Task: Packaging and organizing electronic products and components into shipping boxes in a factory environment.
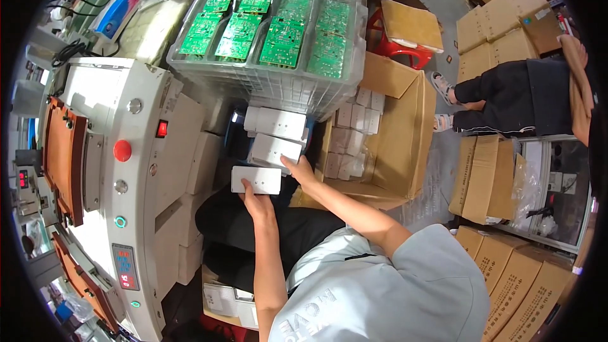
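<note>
My left hand (258, 204) is closed on the near edge of a white rectangular plastic cover (262, 179) with small holes, its thumb on top. To the right, my right hand (302, 171) pinches the right edge of a second white cover (272, 149). That one lies at the near end of a pile of similar white covers (278, 123), set in a dark container in front of my knees. The undersides of both covers and the fingers beneath them are hidden.
Stacked clear plastic trays (266, 76) of green circuit boards stand ahead. A white machine (136, 202) with a red button borders the left. An open cardboard box (405, 152) with white parts is at right. Beyond it, another person (506, 98) stands near cartons (506, 16) and a red stool (405, 54).
</note>
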Tool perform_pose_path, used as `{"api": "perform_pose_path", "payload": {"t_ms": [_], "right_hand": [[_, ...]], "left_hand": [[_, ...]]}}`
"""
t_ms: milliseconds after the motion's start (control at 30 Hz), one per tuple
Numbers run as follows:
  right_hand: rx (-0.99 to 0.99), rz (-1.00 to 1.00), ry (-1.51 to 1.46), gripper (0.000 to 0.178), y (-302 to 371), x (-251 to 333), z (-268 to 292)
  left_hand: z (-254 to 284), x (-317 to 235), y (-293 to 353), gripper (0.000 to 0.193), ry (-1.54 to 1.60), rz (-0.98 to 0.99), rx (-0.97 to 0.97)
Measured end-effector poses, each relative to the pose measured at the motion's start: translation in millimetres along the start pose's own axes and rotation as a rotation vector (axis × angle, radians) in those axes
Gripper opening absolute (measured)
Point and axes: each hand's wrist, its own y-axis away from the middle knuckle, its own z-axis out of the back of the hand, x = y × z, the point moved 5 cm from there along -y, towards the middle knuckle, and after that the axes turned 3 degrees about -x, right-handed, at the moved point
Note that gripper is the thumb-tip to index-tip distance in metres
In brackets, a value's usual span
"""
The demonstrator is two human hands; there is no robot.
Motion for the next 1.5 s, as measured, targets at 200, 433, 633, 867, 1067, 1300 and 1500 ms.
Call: {"api": "perform_pose_path", "payload": {"t_ms": [200, 433, 633, 867, 1067, 1300, 1500], "right_hand": [[-0.042, 0.044, 0.08, 0.056, -7.8, -5.5, -5.5], [0.012, -0.061, 0.042, 0.063, 27.0, 18.6, 14.5], [0.179, -0.053, 0.033, 0.052, 47.0, 21.3, 9.8], [0.015, 0.2, -0.071, 0.042, 24.4, 33.4, 19.0], [-0.016, 0.098, 0.186, 0.049, 11.9, 59.0, 21.8], [-0.144, 0.209, 0.047, 0.055, 20.9, 61.6, 36.3], [-0.469, 0.588, 0.24, 0.054, 21.3, 28.9, 49.1]], "left_hand": [[-9.2, 6.5, -9.7, 0.047, -0.001, 0.113, 0.112], [-10.6, 15.2, -10.5, 0.062, -0.163, 0.182, 0.106], [-27.8, 15.9, 1.7, 0.065, -0.306, 0.203, 0.139], [-21.6, 18.4, -1.7, 0.085, -0.312, 0.237, 0.109], [-29.2, 32.6, -13.4, 0.083, -0.205, 0.374, 0.343], [-37.5, 36.9, -10.7, 0.086, -0.238, 0.325, 0.381], [-24.1, 31.8, -10.8, 0.1, -0.314, 0.306, 0.289]]}}
